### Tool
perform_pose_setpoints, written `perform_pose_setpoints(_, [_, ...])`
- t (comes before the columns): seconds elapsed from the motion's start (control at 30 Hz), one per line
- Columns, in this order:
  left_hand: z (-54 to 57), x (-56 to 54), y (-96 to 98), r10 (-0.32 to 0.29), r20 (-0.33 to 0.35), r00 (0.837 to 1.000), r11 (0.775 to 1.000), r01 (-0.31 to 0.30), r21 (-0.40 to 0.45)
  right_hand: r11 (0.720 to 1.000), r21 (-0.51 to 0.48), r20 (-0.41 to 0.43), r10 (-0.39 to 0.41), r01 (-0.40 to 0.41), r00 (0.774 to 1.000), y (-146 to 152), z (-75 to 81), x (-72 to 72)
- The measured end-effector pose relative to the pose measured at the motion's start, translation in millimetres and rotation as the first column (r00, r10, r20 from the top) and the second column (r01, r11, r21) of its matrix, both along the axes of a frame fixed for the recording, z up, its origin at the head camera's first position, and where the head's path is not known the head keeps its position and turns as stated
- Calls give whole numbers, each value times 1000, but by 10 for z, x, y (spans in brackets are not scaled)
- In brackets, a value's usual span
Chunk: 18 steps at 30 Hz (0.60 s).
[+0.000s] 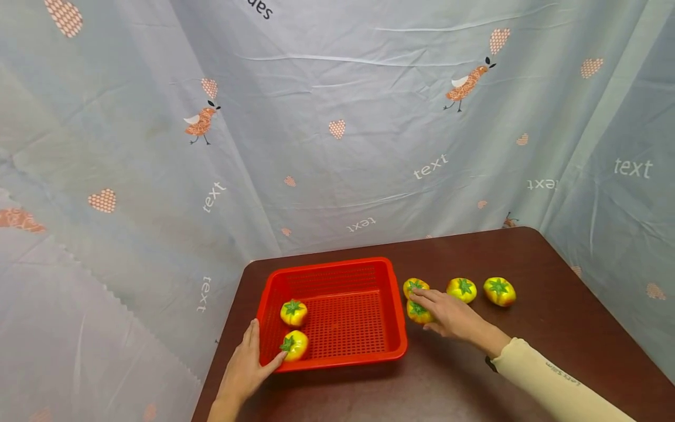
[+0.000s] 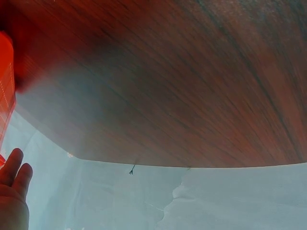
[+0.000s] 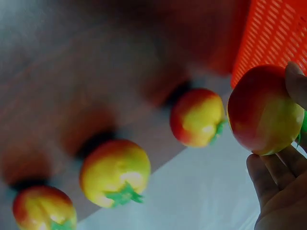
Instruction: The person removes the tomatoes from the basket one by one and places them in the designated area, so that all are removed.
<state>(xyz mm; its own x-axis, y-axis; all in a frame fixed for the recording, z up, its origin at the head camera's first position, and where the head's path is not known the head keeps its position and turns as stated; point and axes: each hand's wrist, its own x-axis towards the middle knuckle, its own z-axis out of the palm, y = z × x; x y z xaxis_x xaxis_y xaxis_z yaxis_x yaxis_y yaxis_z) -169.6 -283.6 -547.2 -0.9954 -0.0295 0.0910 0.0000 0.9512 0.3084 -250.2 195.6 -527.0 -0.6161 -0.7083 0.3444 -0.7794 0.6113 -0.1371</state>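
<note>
My right hand holds a yellow-red tomato with a green leafy top, thumb on one side and fingers on the other. In the head view, this held tomato is just right of the red basket, close in front of another tomato. My left hand rests at the basket's near left corner, its fingers extended along the outside and its thumb across the rim. Two tomatoes lie inside the basket's left part, one behind the other.
Farther right on the dark wooden table lie two more tomatoes, one beside the other. A grey patterned curtain hangs behind the table and along its sides.
</note>
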Motion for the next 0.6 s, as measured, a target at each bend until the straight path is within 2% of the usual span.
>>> perform_pose_setpoints(0.2, [9,-6,-11,-5,-4,1000,1000,5,3,1000,-18,-35,20,-20,999,22,-197,89])
perform_pose_setpoints(0.4, [20,-9,-16,-2,9,1000,1000,2,4,1000,-1,5,11,-11,1000,18,-341,169])
perform_pose_setpoints(0.6, [11,-4,0,2,17,1000,1000,-2,10,1000,21,24,-4,3,1000,30,-406,210])
